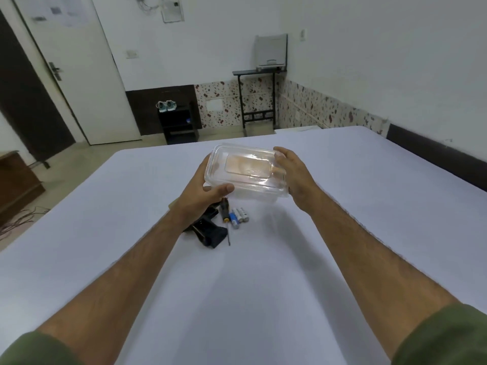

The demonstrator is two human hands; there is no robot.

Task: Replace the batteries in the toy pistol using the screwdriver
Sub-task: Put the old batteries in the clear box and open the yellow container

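Observation:
A clear plastic container is held above the white bed sheet between both hands. My left hand grips its near left corner, thumb on the rim. My right hand clasps its right end. Below it on the sheet lies the black toy pistol, partly hidden by my left wrist. Beside the pistol lies a screwdriver with a black and orange handle, its thin shaft pointing toward me. Several small batteries, one blue and the others white, lie just right of the screwdriver.
The bed is covered by a white sheet and fills most of the view. Beyond its far edge stand a black shoe rack with shoes and a black folding table. A white door is at the left.

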